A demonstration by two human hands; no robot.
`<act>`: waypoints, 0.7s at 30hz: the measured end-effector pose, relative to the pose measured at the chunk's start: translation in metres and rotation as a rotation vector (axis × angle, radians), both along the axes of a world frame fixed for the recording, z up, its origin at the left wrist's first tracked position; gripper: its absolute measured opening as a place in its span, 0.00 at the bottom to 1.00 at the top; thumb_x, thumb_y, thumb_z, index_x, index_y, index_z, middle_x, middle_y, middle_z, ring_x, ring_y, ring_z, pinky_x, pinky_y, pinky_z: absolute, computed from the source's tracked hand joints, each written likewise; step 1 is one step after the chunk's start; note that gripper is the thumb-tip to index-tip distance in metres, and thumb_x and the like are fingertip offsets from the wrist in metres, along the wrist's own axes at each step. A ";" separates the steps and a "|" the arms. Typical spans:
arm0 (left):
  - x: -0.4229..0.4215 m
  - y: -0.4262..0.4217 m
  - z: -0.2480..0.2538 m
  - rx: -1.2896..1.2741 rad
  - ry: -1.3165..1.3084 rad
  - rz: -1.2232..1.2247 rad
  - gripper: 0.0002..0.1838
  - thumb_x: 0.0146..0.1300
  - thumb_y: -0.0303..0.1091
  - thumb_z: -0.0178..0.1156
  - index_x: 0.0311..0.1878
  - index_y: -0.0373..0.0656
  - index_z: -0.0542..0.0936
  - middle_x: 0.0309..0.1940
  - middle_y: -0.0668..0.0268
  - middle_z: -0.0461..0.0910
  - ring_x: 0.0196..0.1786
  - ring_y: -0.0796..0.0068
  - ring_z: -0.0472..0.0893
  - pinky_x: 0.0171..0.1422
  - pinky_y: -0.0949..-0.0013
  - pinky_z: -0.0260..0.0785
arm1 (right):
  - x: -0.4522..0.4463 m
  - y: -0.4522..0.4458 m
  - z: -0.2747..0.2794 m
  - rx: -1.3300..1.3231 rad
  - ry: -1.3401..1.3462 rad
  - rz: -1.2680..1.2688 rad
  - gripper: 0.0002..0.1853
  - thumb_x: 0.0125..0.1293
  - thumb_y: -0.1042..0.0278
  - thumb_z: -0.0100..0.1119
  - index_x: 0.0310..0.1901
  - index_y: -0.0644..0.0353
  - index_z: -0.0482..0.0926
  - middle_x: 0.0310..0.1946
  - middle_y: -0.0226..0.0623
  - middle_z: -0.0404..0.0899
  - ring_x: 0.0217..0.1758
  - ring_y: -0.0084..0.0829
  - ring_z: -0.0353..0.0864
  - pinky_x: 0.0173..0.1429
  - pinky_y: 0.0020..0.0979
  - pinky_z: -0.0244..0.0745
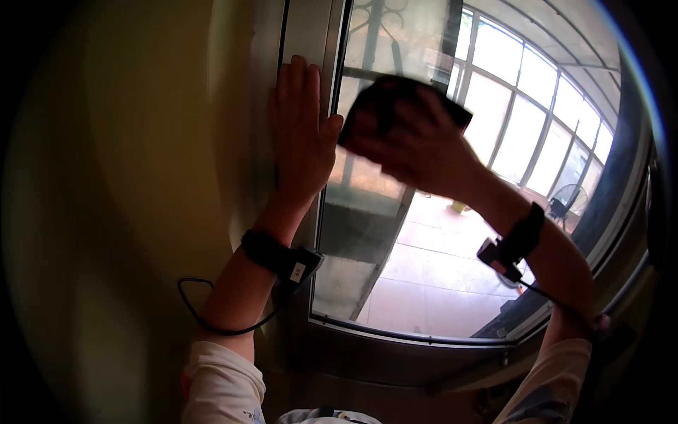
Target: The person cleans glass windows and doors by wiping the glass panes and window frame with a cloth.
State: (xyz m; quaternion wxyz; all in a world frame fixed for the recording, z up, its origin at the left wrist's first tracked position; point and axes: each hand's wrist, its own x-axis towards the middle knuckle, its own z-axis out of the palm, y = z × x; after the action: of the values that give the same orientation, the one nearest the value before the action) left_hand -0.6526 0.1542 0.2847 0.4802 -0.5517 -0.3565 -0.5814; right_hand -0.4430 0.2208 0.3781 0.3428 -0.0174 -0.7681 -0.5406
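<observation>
My left hand (304, 134) lies flat on the metal door frame (305, 32), fingers stretched upward and nothing held in them. To its right, my right hand (431, 152) is on a dark cloth (395, 88) in front of the upper part of the glass pane (357, 219). The cloth looks black with some dark red, and both it and the right hand are blurred. My right fingers lie spread over the cloth; whether it touches the glass all over cannot be seen.
Each wrist wears a black strap with a small device, the left strap (265, 251) trailing a cable (233, 332). A wall (141, 177) stands at left. Beyond the glass are a tiled floor (424, 297), large windows (515, 99) and a fan (565, 201).
</observation>
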 end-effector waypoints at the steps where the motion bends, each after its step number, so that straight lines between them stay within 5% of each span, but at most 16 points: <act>1: 0.000 0.001 -0.005 0.004 0.012 -0.051 0.34 0.72 0.55 0.34 0.69 0.36 0.59 0.71 0.49 0.54 0.73 0.47 0.52 0.73 0.49 0.44 | -0.003 0.006 0.039 0.064 0.172 -0.028 0.24 0.68 0.52 0.50 0.65 0.36 0.66 0.64 0.24 0.66 0.69 0.31 0.58 0.74 0.54 0.43; 3: 0.001 -0.002 -0.007 -0.025 0.000 -0.037 0.35 0.72 0.56 0.32 0.70 0.37 0.57 0.72 0.51 0.53 0.74 0.50 0.52 0.73 0.49 0.43 | -0.007 -0.020 0.076 0.108 0.372 0.051 0.22 0.66 0.59 0.50 0.59 0.60 0.72 0.65 0.42 0.64 0.69 0.48 0.58 0.70 0.51 0.48; 5: 0.003 -0.003 -0.006 -0.001 -0.043 -0.174 0.35 0.73 0.56 0.31 0.71 0.38 0.55 0.72 0.54 0.54 0.74 0.53 0.53 0.74 0.51 0.43 | -0.027 -0.016 0.043 0.050 0.389 0.143 0.24 0.67 0.59 0.49 0.61 0.62 0.69 0.65 0.46 0.63 0.69 0.49 0.56 0.71 0.52 0.46; 6: 0.000 0.001 -0.006 0.032 -0.037 -0.209 0.34 0.73 0.55 0.31 0.72 0.40 0.54 0.72 0.55 0.54 0.74 0.55 0.53 0.74 0.54 0.44 | -0.039 0.001 0.003 0.107 0.390 -0.053 0.24 0.67 0.50 0.51 0.64 0.38 0.68 0.67 0.28 0.62 0.72 0.37 0.54 0.72 0.55 0.44; 8: -0.003 0.005 -0.009 -0.029 -0.086 -0.041 0.34 0.73 0.55 0.31 0.72 0.39 0.55 0.71 0.54 0.56 0.74 0.55 0.54 0.75 0.55 0.43 | -0.038 -0.019 -0.090 -0.144 0.173 -0.047 0.28 0.60 0.48 0.56 0.64 0.36 0.68 0.69 0.28 0.59 0.75 0.39 0.50 0.73 0.60 0.37; 10: 0.006 -0.004 -0.008 -0.045 -0.082 -0.175 0.33 0.73 0.55 0.32 0.71 0.39 0.56 0.71 0.54 0.57 0.73 0.55 0.55 0.74 0.55 0.45 | -0.019 -0.016 -0.197 -0.118 -0.123 -0.068 0.24 0.62 0.54 0.52 0.62 0.34 0.69 0.71 0.28 0.57 0.76 0.32 0.48 0.75 0.57 0.33; 13: 0.010 -0.010 -0.010 -0.050 -0.080 -0.159 0.37 0.71 0.60 0.29 0.71 0.40 0.56 0.71 0.53 0.57 0.74 0.56 0.55 0.75 0.61 0.46 | 0.041 -0.006 -0.248 -0.014 -0.285 -0.051 0.27 0.63 0.55 0.48 0.66 0.35 0.63 0.67 0.26 0.62 0.74 0.32 0.54 0.77 0.56 0.28; 14: 0.015 -0.020 -0.009 -0.077 -0.081 -0.091 0.38 0.70 0.62 0.28 0.72 0.41 0.55 0.71 0.53 0.56 0.74 0.56 0.54 0.76 0.60 0.45 | 0.059 -0.001 -0.237 0.106 -0.233 -0.121 0.27 0.61 0.55 0.50 0.65 0.36 0.64 0.64 0.23 0.66 0.70 0.31 0.59 0.77 0.57 0.28; 17: 0.019 -0.022 -0.007 -0.053 -0.062 -0.044 0.37 0.71 0.60 0.29 0.72 0.40 0.55 0.71 0.51 0.56 0.74 0.56 0.54 0.76 0.59 0.45 | 0.123 -0.003 -0.129 -0.138 0.081 -0.021 0.26 0.61 0.50 0.57 0.62 0.35 0.69 0.60 0.25 0.70 0.63 0.33 0.63 0.70 0.56 0.46; 18: 0.015 -0.018 -0.008 -0.042 -0.052 -0.054 0.37 0.71 0.59 0.29 0.71 0.39 0.56 0.71 0.51 0.56 0.74 0.57 0.55 0.76 0.60 0.45 | 0.147 -0.003 -0.093 -0.098 0.273 -0.211 0.29 0.59 0.47 0.58 0.63 0.37 0.69 0.68 0.34 0.61 0.67 0.40 0.62 0.71 0.56 0.46; 20: 0.019 -0.021 -0.009 -0.020 -0.034 -0.031 0.33 0.73 0.54 0.30 0.71 0.38 0.57 0.70 0.51 0.57 0.73 0.57 0.56 0.75 0.61 0.47 | 0.209 0.026 -0.042 0.101 0.594 -0.166 0.28 0.69 0.47 0.47 0.67 0.50 0.64 0.70 0.41 0.57 0.70 0.48 0.58 0.70 0.51 0.48; 21: 0.022 -0.024 -0.012 -0.036 -0.031 -0.042 0.33 0.73 0.54 0.30 0.71 0.38 0.57 0.70 0.51 0.57 0.73 0.57 0.56 0.75 0.61 0.47 | 0.220 0.002 -0.038 -0.014 0.732 -0.204 0.26 0.67 0.60 0.50 0.64 0.64 0.65 0.65 0.51 0.61 0.71 0.52 0.53 0.71 0.53 0.44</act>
State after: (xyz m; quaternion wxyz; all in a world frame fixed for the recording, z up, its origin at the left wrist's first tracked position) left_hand -0.6310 0.1306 0.2729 0.4522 -0.5587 -0.3627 -0.5932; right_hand -0.2229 0.2227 0.3404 0.5389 -0.2881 -0.5928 -0.5245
